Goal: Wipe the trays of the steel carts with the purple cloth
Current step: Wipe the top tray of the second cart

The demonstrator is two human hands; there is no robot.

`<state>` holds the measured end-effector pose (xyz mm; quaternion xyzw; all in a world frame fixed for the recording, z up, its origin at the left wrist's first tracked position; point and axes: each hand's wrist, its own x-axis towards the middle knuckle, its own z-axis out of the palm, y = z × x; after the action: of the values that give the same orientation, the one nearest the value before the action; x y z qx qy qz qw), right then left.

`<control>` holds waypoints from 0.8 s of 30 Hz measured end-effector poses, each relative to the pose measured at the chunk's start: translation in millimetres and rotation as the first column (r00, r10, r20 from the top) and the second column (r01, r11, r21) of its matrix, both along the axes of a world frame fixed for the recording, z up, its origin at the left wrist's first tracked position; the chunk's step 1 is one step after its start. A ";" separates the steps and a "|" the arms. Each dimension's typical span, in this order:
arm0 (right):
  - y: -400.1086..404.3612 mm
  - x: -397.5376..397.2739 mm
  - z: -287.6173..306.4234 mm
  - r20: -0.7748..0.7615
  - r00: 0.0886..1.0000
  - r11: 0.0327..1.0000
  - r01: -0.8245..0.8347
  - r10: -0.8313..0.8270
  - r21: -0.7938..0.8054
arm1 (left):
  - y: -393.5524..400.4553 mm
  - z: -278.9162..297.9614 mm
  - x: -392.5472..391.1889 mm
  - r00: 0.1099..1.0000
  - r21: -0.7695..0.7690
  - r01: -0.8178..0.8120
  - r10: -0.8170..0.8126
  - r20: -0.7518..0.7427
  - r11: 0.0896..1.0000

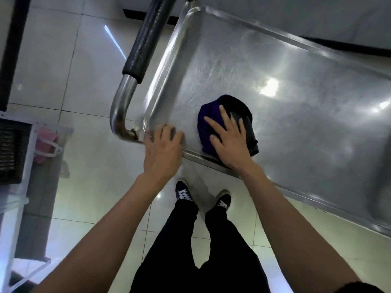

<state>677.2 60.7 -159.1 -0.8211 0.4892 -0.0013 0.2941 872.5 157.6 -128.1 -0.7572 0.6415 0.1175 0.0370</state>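
Purple cloth (206, 125) lies under right hand's (229, 142) spread fingers (225, 117).

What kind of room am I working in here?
Probably a commercial kitchen or service back room, though that is a guess: a steel cart with a padded push handle, glossy floor tiles, and a white metal rack alongside.

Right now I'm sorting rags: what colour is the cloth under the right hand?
Purple cloth, dark in shadow; head view.
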 end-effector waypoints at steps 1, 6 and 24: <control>6.1 -16.5 0.5 -0.005 1.000 1.000 0.025 -0.025 0.005 | -2.7 1.9 -12.8 0.999 0.014 0.052 -0.052 -0.001 0.999; 25.9 -96.0 3.8 -0.019 0.995 0.995 0.103 -0.103 0.011 | -12.5 12.9 -93.5 0.969 0.065 0.218 -0.208 -0.131 0.974; 80.1 -239.9 5.0 -0.065 0.943 0.945 0.327 -0.326 -0.005 | 18.5 11.7 -216.6 0.956 0.112 0.287 -0.277 -0.101 0.951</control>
<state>437.3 140.8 -154.1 -0.7275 0.6277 -0.0217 0.2761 655.9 176.1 -116.5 -0.6483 0.7355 0.1826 0.0739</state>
